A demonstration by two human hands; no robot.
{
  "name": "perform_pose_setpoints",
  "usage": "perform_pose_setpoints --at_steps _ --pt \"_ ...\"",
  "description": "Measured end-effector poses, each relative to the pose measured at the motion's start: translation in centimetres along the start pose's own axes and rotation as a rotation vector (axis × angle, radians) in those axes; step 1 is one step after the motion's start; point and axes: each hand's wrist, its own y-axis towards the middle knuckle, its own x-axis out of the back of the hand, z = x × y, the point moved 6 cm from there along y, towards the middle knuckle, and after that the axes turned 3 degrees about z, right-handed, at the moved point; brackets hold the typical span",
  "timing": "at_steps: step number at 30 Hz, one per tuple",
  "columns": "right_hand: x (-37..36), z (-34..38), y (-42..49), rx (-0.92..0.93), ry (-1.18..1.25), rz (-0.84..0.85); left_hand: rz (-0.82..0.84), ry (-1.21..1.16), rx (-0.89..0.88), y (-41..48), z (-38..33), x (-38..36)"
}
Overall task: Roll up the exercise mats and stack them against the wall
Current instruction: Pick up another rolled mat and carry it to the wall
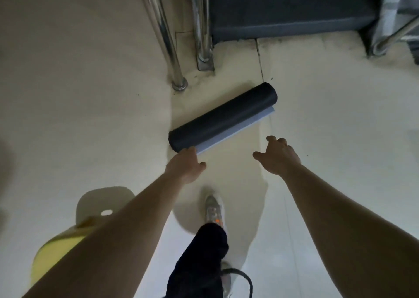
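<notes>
Exercise mat, dark and rolled up but for a pale loose edge, lies on the floor at 12 o'clock from the person. The left hand touches its near end, grip unclear; the right hand, fingers spread, hovers clear of it at 4 o'clock. Stacking against the wall appears still to come.

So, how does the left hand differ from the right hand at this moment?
The left hand touches the near end of the rolled mat; the right hand is apart from it and holds nothing. The left hand's fingers lie close together; the right hand's fingers are spread. Both reach forward toward the mat with bare forearms.
</notes>
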Motion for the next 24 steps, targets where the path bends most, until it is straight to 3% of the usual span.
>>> perform_pose_setpoints --at_steps 7,14,19,24 --pt "0.6 1.4 18.2 0.045 -0.04 0.037 -0.05 -0.233 0.215 14.5 2.9 -1.4" --pt "-2.5 0.5 36.7 0.121 -0.12 -0.004 -0.34 -0.365 0.569 26.1 8.4 -6.5" --pt "-2.2 -2.2 47.1 -0.014 -0.066 -0.175 -0.531 -0.717 0.868 31.3 12.1 -10.0" --pt "-1.4 -4.2 52.4 -0.038 0.104 -0.263 -0.666 -0.789 1.055 32.8 14.6 -11.7"
